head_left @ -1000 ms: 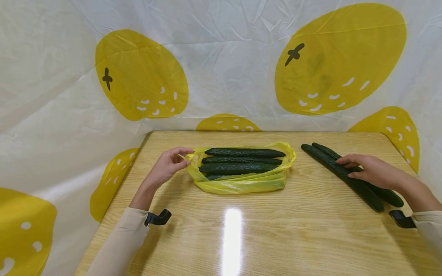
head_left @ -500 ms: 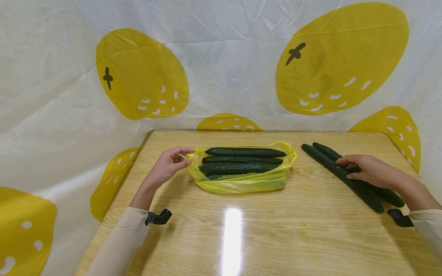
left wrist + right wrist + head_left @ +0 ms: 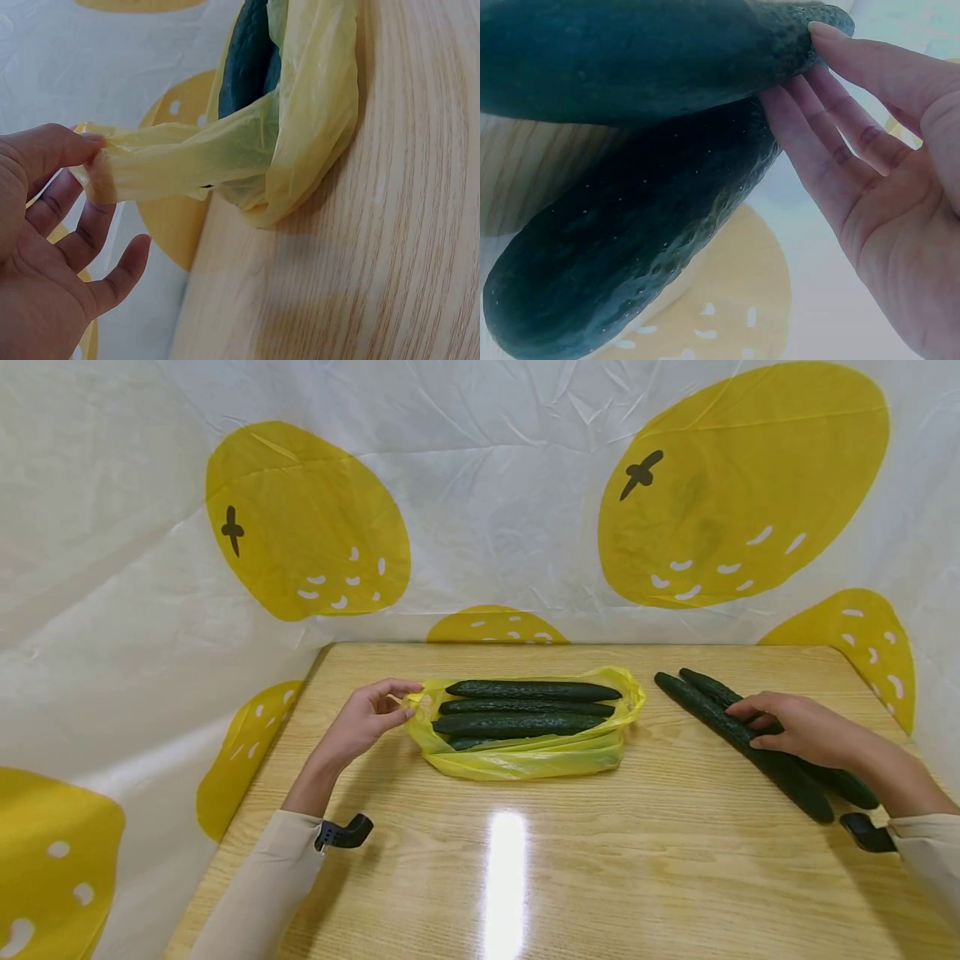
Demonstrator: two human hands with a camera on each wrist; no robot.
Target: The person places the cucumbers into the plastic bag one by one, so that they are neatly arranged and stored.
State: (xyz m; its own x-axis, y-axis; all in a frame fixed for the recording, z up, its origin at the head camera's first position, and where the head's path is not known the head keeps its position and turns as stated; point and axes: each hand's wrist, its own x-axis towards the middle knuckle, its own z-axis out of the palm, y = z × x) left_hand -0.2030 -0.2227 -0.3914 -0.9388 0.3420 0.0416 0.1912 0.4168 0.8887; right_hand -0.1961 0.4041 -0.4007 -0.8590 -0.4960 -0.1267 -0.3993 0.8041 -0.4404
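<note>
My left hand pinches the left end of a yellow plastic bag between thumb and fingers. In the left wrist view the pinched plastic stretches out taut from the bag. Several dark green cucumbers lie side by side in the bag, visible through its wide mouth. At the right, two more cucumbers lie slanted against each other on the table. My right hand pinches the nearer cucumber, thumb on one side and fingers on the other. The second cucumber lies beside it, partly hidden by the hand.
The light wooden table reflects a bright strip of light at the front middle. A white sheet printed with large yellow fruit rises behind the table and along its sides. A black wrist strap sits at the left cuff.
The right hand has shifted very slightly left along the cucumbers. The left hand, bag and cucumbers show no visible movement.
</note>
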